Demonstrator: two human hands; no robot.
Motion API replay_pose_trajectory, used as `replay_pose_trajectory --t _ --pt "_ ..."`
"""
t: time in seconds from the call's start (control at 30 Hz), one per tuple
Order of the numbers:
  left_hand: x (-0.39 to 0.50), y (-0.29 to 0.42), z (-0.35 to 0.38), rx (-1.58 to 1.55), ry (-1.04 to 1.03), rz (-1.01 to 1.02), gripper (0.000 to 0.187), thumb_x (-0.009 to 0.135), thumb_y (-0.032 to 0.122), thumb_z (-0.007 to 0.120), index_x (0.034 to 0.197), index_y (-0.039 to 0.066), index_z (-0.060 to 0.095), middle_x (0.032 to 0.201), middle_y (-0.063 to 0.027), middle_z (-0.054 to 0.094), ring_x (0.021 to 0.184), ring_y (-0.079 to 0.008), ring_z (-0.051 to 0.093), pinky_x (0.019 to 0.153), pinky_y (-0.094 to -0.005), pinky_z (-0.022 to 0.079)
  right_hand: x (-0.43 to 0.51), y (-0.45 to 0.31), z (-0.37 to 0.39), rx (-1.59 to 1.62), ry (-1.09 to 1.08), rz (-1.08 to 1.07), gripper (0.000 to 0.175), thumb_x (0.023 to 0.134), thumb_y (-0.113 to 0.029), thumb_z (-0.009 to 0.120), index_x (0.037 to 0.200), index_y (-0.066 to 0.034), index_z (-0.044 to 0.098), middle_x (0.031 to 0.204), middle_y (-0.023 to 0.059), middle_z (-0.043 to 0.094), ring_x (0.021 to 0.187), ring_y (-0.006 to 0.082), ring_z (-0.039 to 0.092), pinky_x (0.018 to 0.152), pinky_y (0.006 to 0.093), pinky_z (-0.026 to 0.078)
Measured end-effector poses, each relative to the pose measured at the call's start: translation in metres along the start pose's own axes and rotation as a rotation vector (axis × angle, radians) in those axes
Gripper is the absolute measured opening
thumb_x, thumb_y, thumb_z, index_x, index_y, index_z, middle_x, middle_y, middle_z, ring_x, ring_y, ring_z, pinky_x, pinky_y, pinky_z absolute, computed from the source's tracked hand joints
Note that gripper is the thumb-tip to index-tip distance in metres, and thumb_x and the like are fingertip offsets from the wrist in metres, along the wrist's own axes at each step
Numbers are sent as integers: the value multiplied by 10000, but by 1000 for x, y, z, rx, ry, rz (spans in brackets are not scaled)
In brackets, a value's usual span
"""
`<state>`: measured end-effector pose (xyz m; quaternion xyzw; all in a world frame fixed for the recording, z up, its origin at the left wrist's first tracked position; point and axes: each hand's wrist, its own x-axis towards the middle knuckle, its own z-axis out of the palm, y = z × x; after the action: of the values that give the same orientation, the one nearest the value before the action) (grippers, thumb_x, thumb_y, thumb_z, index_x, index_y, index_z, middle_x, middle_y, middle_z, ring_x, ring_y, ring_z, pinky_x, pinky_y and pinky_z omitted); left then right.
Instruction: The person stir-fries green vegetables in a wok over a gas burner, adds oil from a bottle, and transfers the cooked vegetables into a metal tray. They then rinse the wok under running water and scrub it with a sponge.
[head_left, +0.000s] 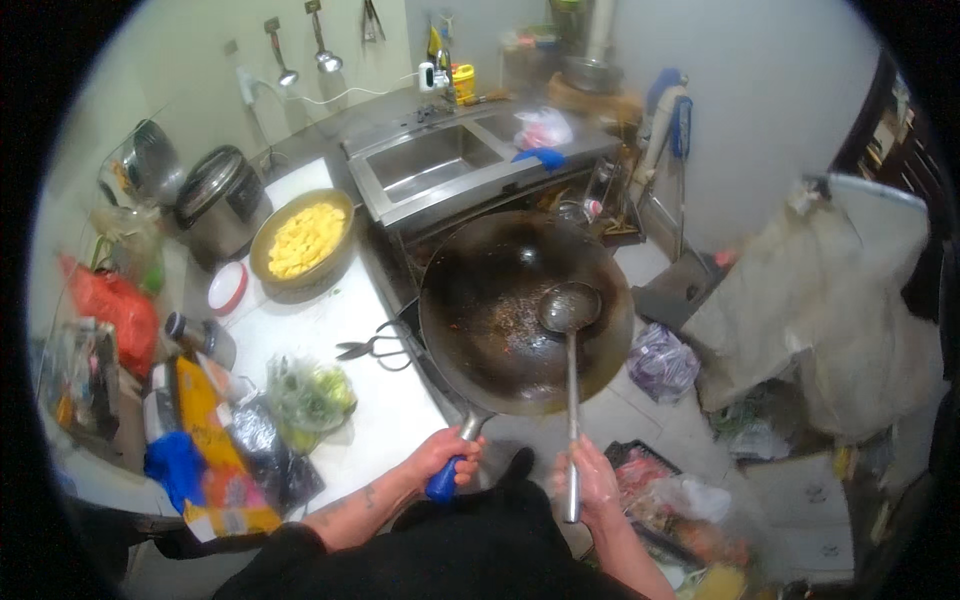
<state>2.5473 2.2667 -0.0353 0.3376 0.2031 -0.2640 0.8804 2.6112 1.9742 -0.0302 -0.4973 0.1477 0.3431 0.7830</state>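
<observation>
A large dark wok is held out in front of me, its inside coated with oily residue and small bits. My left hand grips the wok's handle, which has a blue grip. In my right hand is the long metal handle of a ladle, whose bowl rests inside the wok on the right. To the left, a bowl of yellow chunks stands on the white worktop. A pair of scissors lies near the worktop's edge, beside a clear bag of green vegetables.
A steel sink lies beyond the wok. A lidded cooker and a red-rimmed lid stand left. On the floor at right are a bag of purple produce and a black tray of food. A large beige sheet hangs farther right.
</observation>
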Motion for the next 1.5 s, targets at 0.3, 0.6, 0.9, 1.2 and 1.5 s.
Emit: replay_pose_trajectory --t 0.3,0.6,0.9,1.2,1.5 --pt "153 156 0 -222 69 216 179 983 64 605 1146 21 545 815 -30 520 630 -94 493 522 -267 433 179 -146 -11 -454 -170 74 468 1096 -296 557 1442 18 554 961 83 663 797 163 666 695 304 558" --pt "284 364 -83 -461 105 326 149 990 106 589 1090 2 554 803 13 506 625 -50 488 502 -208 443 365 -255 -18 -691 -139 100 369 1066 -256 605 1345 -16 627 880 31 675 742 127 636 678 295 527" --pt "357 550 -132 -851 146 256 222 994 112 608 1115 -49 515 741 -13 547 576 -79 541 506 -236 514 560 -425 16 -755 -13 7 362 1030 -183 609 1298 59 640 829 55 644 681 130 609 621 297 512" --pt "422 650 -209 -912 288 218 253 978 101 617 1117 -75 501 784 -28 578 600 -75 578 525 -229 561 829 -542 109 -966 -262 -152 411 1023 -234 617 1328 40 637 942 99 697 731 143 658 657 288 532" --pt "479 684 -269 -1083 388 41 244 996 99 623 1130 -76 519 847 -49 583 650 -87 583 553 -220 528 1136 -566 341 -1317 -742 -745 484 976 -306 645 1324 31 647 1290 250 689 1228 415 637 1073 442 495"
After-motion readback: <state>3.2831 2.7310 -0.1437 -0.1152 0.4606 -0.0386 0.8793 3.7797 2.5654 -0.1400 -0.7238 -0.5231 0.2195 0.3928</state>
